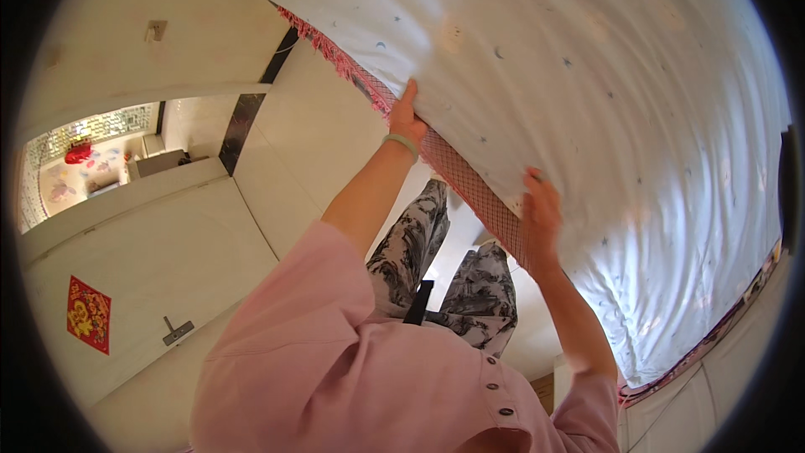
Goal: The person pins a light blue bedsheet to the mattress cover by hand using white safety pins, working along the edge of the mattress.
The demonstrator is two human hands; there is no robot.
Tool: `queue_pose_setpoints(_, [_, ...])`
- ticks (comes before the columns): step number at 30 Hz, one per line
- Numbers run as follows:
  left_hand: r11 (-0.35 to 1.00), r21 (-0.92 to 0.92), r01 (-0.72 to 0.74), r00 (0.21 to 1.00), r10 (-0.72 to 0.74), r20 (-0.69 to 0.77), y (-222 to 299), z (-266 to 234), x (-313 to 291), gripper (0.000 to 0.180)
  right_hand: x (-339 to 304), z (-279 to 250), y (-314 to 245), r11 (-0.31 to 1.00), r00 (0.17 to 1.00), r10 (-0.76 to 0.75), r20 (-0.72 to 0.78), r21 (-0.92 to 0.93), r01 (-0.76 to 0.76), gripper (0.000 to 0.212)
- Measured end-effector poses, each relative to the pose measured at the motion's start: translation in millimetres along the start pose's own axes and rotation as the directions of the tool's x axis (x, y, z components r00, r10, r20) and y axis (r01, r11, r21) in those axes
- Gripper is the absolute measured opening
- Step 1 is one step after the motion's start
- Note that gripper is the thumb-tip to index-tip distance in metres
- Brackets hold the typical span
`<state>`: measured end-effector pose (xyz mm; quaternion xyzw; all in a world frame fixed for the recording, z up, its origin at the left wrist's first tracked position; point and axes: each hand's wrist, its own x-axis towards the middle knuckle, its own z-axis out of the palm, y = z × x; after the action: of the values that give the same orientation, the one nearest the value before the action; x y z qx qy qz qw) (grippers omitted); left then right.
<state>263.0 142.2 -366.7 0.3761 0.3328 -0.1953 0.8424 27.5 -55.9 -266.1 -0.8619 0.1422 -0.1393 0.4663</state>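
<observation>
Pink shirt (335, 361) with 3 buttons (492, 386) sits closest. Ahead, the white sheet (537, 76) overlies a pink checked layer (470, 176). My left hand (406, 122) meets its edge, my right hand (542, 210) blurs nearby; I can't tell whether either's fingers grip. Probably light, soft, easily creased: best pinched along that edge.

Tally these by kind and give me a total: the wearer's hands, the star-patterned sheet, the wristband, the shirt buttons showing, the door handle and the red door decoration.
Hands: 2 (left hand, right hand)
Star-patterned sheet: 1
Wristband: 1
Shirt buttons showing: 3
Door handle: 1
Red door decoration: 1
Total: 9
</observation>
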Motion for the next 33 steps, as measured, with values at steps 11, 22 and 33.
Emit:
queue_pose_setpoints(11, [0.999, -0.032, 0.012, 0.999, -0.01, 0.046, 31, -18, 2, 0.041, 316, 137, -3, 0.768, 0.749, -0.095, 0.656, -0.431, 0.475, 0.041])
queue_pose_setpoints(22, [0.955, -0.29, 0.066, 0.995, -0.042, 0.088, 114, -10, 54, 0.04, 339, 186, 1, 0.815, 0.795, -0.271, 0.543, -0.31, 0.49, 0.051])
queue_pose_setpoints(33, [0.98, 0.053, -0.193, 0.98, 0.195, -0.029, 156, -14, 133, 0.039, 486, 113, 52, 0.609, 0.85, -0.274, 0.45, -0.604, 0.515, 0.032])
